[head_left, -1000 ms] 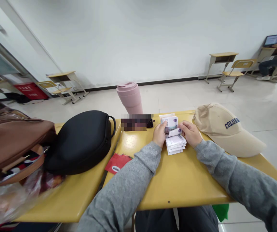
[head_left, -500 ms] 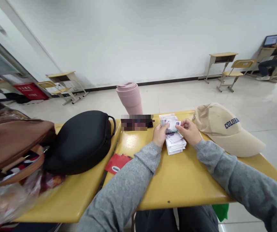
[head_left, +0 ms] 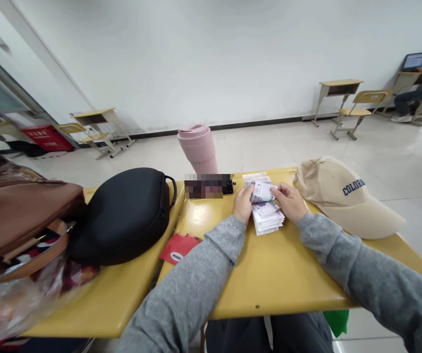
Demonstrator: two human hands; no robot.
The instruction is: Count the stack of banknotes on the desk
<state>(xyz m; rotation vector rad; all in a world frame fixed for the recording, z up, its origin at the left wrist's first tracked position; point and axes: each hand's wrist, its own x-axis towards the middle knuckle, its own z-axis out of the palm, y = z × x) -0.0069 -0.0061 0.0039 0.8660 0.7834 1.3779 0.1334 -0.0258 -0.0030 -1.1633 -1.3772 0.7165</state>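
At a yellow desk [head_left: 269, 274], the left hand [head_left: 243, 203] grips a wad of banknotes [head_left: 260, 190] while the right hand [head_left: 288, 200] pinches the top note. Counted notes [head_left: 267, 218] lie between the wrists, a beige cap [head_left: 343, 196] beside the right. Peeling one note at a time, judged best, would keep that pile square.

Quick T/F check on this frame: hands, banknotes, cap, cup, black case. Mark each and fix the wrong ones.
1. Both hands hold a bundle of banknotes. True: left hand and right hand grip it.
2. A stack of notes lies on the desk below the hands. True.
3. The cap sits left of the hands. False: it lies to their right.
4. The pink cup lies tipped over. False: it stands upright.
5. The black case is open. False: it is closed.
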